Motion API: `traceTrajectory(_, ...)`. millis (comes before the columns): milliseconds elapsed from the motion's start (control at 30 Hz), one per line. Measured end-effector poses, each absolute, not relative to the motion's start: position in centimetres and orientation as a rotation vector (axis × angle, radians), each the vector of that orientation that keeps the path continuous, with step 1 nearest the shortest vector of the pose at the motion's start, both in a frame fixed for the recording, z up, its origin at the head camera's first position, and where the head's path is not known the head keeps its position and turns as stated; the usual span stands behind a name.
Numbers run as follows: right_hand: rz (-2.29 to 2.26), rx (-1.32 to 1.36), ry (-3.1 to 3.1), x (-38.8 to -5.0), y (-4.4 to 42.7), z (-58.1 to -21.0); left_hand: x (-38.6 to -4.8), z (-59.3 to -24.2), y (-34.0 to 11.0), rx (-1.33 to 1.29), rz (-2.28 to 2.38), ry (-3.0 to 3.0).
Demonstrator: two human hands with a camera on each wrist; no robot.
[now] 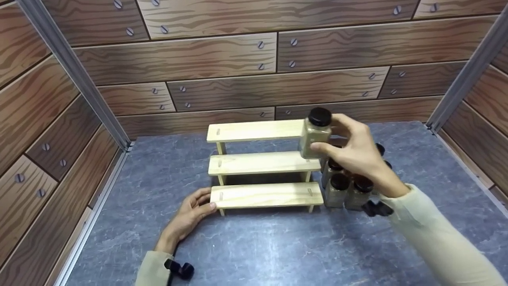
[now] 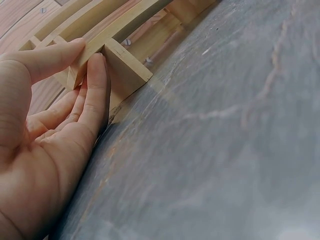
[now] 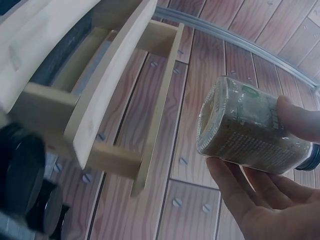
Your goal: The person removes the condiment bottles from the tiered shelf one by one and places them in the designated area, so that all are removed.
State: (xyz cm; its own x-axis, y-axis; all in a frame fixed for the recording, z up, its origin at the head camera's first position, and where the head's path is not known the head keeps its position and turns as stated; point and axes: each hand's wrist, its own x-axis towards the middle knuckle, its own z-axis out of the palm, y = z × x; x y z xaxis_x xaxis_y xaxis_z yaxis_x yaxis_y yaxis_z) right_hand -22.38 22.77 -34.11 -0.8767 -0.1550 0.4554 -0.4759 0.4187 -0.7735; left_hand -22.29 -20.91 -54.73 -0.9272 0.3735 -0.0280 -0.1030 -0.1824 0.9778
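A three-step wooden rack [image 1: 266,195] stands on the table. My left hand [image 1: 193,214] pinches the left end of its lowest step; in the left wrist view the thumb lies on top and the fingers [image 2: 95,95] underneath. My right hand [image 1: 357,153] grips a spice jar [image 1: 315,137] with a black lid, upright and raised at the right end of the rack's upper steps. In the right wrist view the jar [image 3: 245,130] shows printed text and a brownish filling, clear of the rack [image 3: 115,90].
Several more black-lidded jars [image 1: 336,194] stand close together right of the rack, partly hidden by my right hand and forearm. Wood-patterned panels [image 1: 222,59] close off the back and sides of the grey marbled table [image 1: 254,246].
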Motion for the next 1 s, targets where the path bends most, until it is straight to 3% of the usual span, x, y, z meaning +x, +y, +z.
traceTrajectory(1000,1.267,0.463,-2.425,-19.4,31.7,-35.9,-22.4,-54.9,-20.9,0.314,2.189,1.771)
